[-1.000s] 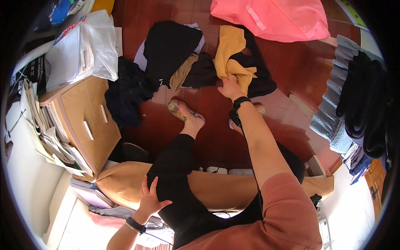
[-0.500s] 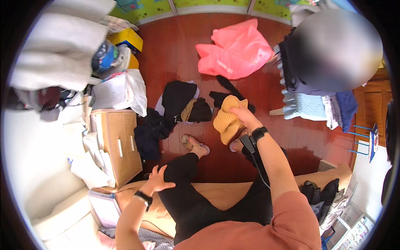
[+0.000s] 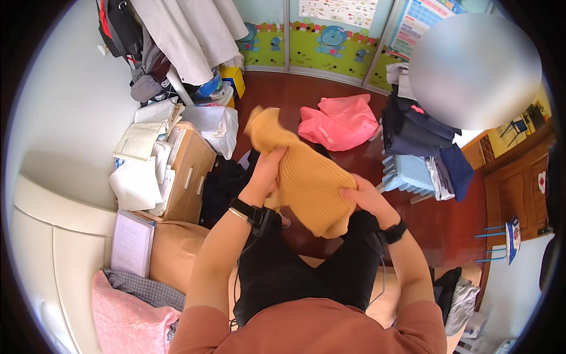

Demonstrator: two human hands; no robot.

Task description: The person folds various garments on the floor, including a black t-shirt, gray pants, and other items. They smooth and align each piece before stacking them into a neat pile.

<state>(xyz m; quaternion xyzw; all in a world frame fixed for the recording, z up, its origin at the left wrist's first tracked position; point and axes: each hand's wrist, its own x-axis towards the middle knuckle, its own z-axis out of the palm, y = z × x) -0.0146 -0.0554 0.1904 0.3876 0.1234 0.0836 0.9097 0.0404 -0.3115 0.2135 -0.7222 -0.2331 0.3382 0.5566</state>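
Observation:
A mustard-yellow ribbed knit top hangs stretched between my two hands above my lap. My left hand is closed on its left side, and a loose part of the knit flares up and away beyond that hand, slightly blurred. At the right edge, my right hand pinches the cloth between thumb and fingers. On the floor behind the top lies a heap of dark clothes, partly covered by my left arm and the knit. A pink plastic bag rests on the floor farther ahead.
To the left stands a wooden drawer cabinet topped with papers. A white plastic bag sits beyond it. At the right, a stool with a light blue cover bears stacked dark clothes. More clothes lie beside me on the right.
The knit top has come up from near the floor, where only my right hand held it. My left hand has left my thigh and grasped it too. The view has tilted up.

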